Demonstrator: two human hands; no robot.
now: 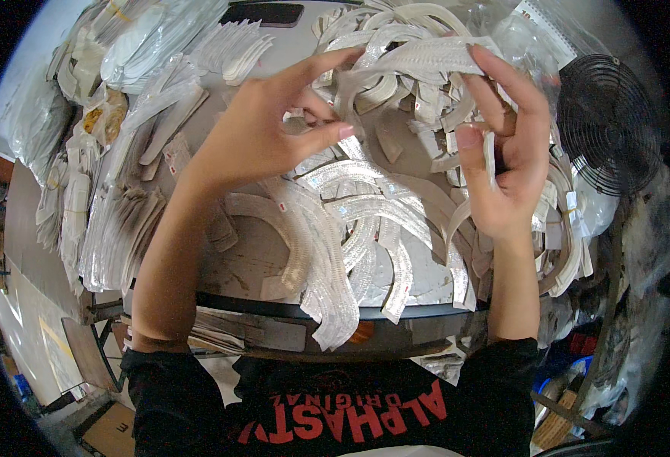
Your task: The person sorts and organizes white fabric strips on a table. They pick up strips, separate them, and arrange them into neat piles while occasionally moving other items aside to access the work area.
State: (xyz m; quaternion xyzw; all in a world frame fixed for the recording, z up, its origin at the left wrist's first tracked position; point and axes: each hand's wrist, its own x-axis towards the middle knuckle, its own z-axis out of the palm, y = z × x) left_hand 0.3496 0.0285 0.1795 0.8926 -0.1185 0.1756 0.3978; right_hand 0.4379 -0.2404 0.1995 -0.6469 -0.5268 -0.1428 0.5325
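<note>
Holding a pale strip [435,58] above the far middle of the counter [232,278], left end near the left hand [265,126], right end at the right hand's [518,177] fingertips; cannot tell either hand's closure. Probably light, floppy, easily creased: best taken by both ends.

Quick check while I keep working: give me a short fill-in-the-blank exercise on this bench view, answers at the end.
1. Where the raised strip ends nearer the round fan guard, it meets the fingers of the ____ hand.
2. A lower strip extends past the ____ (near/far) edge of the table.
3. The fan guard is coloured ____.
4. The print on the shirt is ____.

Missing words: right; near; black; red.
</note>
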